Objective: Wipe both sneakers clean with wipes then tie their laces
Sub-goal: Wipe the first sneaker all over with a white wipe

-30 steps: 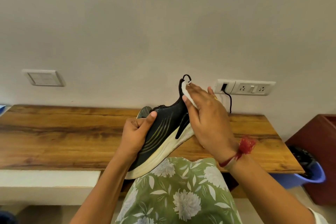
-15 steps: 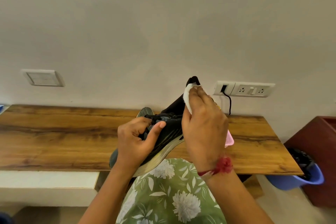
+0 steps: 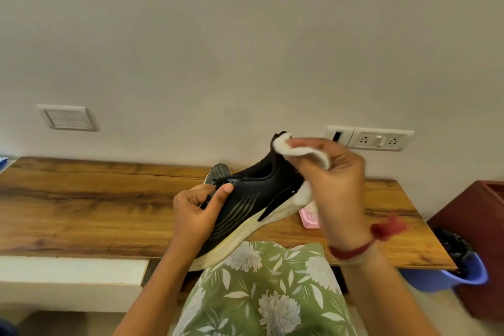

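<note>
Our left hand grips the sneaker — our right hand holds the wipe on its heel; we judge wiping unfinished, laces not yet tied.

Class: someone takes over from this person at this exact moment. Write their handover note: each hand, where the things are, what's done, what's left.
Left hand grips the black sneaker at the laces, heel tilted up, over the table edge.
Right hand holds a white wipe against the heel collar.
Second sneaker lies on the table behind, mostly hidden.
Done: wiping of the first sneaker is under way.
Left: finish it, wipe the second, tie both pairs of laces.
</note>
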`<state>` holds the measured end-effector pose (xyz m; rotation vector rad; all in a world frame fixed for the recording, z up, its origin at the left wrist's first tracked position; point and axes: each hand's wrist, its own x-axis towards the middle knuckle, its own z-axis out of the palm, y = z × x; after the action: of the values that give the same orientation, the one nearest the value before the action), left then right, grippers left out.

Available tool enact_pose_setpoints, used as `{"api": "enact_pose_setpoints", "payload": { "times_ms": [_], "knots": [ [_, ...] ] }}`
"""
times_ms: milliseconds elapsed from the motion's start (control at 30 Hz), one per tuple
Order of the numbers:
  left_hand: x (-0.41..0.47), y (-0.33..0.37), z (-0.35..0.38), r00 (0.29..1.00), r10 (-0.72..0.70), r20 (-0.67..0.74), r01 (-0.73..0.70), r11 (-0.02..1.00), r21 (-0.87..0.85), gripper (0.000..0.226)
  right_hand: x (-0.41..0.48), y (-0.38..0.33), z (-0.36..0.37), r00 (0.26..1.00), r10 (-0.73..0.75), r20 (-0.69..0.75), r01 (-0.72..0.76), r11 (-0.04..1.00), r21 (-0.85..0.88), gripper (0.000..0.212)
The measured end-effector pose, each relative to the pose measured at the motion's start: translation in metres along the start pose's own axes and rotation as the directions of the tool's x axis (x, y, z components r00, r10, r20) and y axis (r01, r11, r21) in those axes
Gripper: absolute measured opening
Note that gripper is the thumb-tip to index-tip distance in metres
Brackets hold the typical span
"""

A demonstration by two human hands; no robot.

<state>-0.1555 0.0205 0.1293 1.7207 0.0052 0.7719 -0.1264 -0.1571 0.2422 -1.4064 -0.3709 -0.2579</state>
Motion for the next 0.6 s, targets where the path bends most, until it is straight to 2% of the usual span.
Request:
{"api": "enact_pose_setpoints", "payload": {
  "times_ms": [33, 100, 200, 233, 300, 400, 467, 600],
  "knots": [
    [0.003, -0.001, -0.003, 0.999, -0.029, 0.016, 0.029, 0.998, -0.057, 0.075, 0.005, -0.008, -0.007, 0.994, 0.11, 0.019, -0.112, 0.977, 0.181, 0.019],
    [0.009, -0.002, -0.01, 0.994, -0.085, 0.065, 0.094, 0.983, -0.157, 0.063, 0.017, -0.018, -0.022, 0.971, 0.228, 0.073, -0.238, 0.89, 0.388, 0.023],
    [0.018, -0.008, -0.017, 0.977, -0.185, 0.105, 0.207, 0.941, -0.267, 0.075, 0.031, -0.023, -0.031, 0.949, 0.313, 0.046, -0.295, 0.819, 0.492, 0.02],
    [0.021, -0.013, -0.019, 0.969, -0.219, 0.115, 0.244, 0.921, -0.305, 0.081, 0.033, -0.022, -0.031, 0.946, 0.323, 0.036, -0.3, 0.826, 0.477, 0.02],
    [0.025, -0.02, -0.022, 0.947, -0.267, 0.177, 0.316, 0.873, -0.372, 0.076, 0.033, -0.018, -0.028, 0.953, 0.294, 0.067, -0.297, 0.876, 0.381, 0.018],
    [0.024, -0.022, -0.019, 0.889, -0.356, 0.288, 0.455, 0.761, -0.463, 0.079, 0.025, -0.013, -0.014, 0.948, 0.24, 0.207, -0.278, 0.944, 0.178, 0.021],
    [0.021, -0.022, -0.014, 0.841, -0.412, 0.351, 0.54, 0.68, -0.496, 0.07, 0.021, -0.012, -0.002, 0.941, 0.216, 0.259, -0.245, 0.966, 0.084, 0.021],
    [0.02, -0.02, -0.008, 0.813, -0.464, 0.353, 0.583, 0.667, -0.464, 0.067, 0.009, -0.014, 0.017, 0.95, 0.166, 0.264, -0.155, 0.986, -0.061, 0.019]
  ]
}}
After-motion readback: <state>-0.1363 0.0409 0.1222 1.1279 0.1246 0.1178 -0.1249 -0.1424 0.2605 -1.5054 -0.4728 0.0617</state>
